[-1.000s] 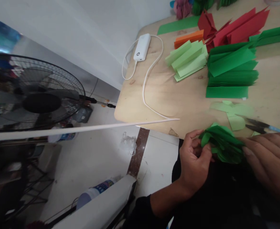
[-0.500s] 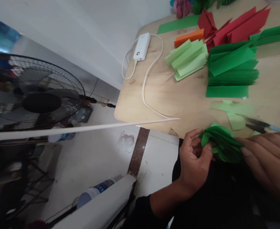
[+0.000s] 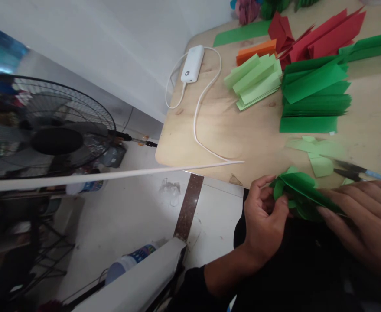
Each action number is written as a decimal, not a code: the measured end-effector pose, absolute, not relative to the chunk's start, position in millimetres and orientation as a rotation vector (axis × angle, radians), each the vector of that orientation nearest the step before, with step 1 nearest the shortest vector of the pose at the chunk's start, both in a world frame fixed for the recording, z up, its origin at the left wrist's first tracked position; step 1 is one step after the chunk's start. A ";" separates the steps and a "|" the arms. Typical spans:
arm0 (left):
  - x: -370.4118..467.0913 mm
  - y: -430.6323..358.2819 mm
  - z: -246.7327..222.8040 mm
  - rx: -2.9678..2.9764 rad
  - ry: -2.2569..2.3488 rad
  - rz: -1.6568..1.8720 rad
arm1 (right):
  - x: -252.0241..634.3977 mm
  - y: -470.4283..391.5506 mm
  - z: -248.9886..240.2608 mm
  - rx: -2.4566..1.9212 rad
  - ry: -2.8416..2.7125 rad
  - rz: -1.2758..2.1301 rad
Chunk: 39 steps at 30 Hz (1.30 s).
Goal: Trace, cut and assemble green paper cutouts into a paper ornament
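Observation:
A bundle of layered green paper [image 3: 302,190] is held between both hands, over my lap at the table's front edge. My left hand [image 3: 268,216] pinches its left end between thumb and fingers. At its right end, my right hand [image 3: 362,212] grips the sheets, thumb below and fingers on top. Just behind the bundle, light green cut pieces [image 3: 320,162] lie on the table [image 3: 258,134]. Scissors [image 3: 366,172] with light blue handles rest beside them, close to my right hand.
Folded dark green [image 3: 314,95], light green [image 3: 257,80], orange [image 3: 255,51] and red paper [image 3: 327,39] lie farther back. A white power bank [image 3: 193,64] has a cable [image 3: 197,117] crossing the table edge. A fan [image 3: 56,141] stands left.
The fingers of my right hand have shifted on the green paper, and its upper sheets now lie flatter and slant down to the right. My left hand has kept its place.

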<state>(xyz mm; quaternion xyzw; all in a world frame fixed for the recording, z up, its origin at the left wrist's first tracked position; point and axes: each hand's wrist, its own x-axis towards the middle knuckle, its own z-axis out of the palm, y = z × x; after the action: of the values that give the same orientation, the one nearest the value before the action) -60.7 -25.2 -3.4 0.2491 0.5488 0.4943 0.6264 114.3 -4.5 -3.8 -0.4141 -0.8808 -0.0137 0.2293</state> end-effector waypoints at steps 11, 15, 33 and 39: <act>-60.7 -25.3 -2.3 0.573 1.264 1.129 | 112.6 -6.4 -2.5 -1.173 -2.422 -0.036; -61.0 -25.7 -3.7 0.594 1.259 1.131 | 112.5 -5.7 -3.8 -1.189 -2.416 -0.035; -61.5 -26.4 -2.4 0.627 1.258 1.127 | 105.7 -4.7 4.5 -1.216 -2.435 -0.109; -61.6 -26.4 -1.8 0.642 1.261 1.100 | 108.1 -3.6 3.4 -1.180 -2.448 -0.149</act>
<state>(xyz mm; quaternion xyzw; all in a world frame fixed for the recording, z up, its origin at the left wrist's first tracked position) -61.6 -26.4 -1.8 0.2799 0.5493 0.4791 0.6248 108.1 -3.6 3.4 -0.4239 -0.8797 -0.0536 0.2086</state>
